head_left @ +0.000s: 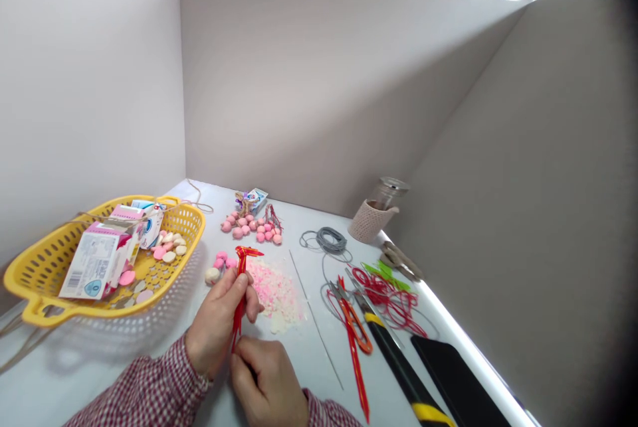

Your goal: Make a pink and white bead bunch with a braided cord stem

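A red plastic strip (241,264) is standing nearly upright above the table (319,374), its looped, folded top showing over the left hand (216,324). The left hand is closed around the strip's middle, apparently steadying it in the air, clear of the loose stuff below. The right hand (266,380) is working in close at the lower tail, fingers curled against it; whether they are pinching cannot be told. Just beyond the strip, a pile of pink and cream crumbs (274,294) is lying spread out, with pink beads (249,224) grouped farther on. A yellow basket (164,209) is sitting to the left, holding cartons (94,261), seemingly to keep them together. Orange-handled scissors (355,324) and tangled red cord (389,301) are lying to the right, within easy reach of the hands.
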Available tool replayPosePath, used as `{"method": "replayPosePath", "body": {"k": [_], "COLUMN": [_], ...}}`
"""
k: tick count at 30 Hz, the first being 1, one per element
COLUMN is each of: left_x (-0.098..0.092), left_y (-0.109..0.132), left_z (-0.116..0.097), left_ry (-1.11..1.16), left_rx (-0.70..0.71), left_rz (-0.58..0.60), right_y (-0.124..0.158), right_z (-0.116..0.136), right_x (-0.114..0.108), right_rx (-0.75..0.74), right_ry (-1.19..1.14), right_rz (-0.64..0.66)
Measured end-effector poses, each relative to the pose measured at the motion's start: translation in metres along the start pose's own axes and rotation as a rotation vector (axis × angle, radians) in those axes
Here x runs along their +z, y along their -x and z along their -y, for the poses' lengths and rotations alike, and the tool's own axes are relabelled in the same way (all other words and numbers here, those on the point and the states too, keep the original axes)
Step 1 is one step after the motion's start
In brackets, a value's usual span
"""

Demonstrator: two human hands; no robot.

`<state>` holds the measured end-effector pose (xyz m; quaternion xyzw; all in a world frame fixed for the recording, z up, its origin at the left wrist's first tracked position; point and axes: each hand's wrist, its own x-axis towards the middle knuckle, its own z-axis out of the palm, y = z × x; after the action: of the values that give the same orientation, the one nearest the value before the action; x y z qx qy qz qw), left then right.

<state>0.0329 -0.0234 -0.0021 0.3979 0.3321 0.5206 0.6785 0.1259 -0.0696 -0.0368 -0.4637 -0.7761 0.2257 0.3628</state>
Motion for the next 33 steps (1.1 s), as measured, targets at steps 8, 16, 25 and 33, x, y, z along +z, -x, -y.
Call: {"method": "replayPosePath", "body": {"k": [8, 16, 25, 33], "left_x": [-0.002, -0.003, -0.003, -0.003], "left_y": [-0.001, 0.0, -0.001, 0.001], "left_z": [0.001, -0.001, -0.004, -0.01], "left_ry": [0.008, 0.165, 0.214, 0.235], "left_rx": [0.018, -0.029, -0.07, -0.084], "left_rz": [0.006, 0.02, 0.042, 0.03], "right_y": [0.001, 0.001, 0.001, 0.002], "right_z": [0.0, -0.001, 0.001, -0.002], "right_x": [0.002, 0.002, -0.001, -0.001], "right_rx": [-0.009, -0.029, 0.017, 0.088], "right_ry": [0.013, 0.022, -0.025, -0.031], "right_rz": [0.031, 0.045, -0.043, -0.097]}}
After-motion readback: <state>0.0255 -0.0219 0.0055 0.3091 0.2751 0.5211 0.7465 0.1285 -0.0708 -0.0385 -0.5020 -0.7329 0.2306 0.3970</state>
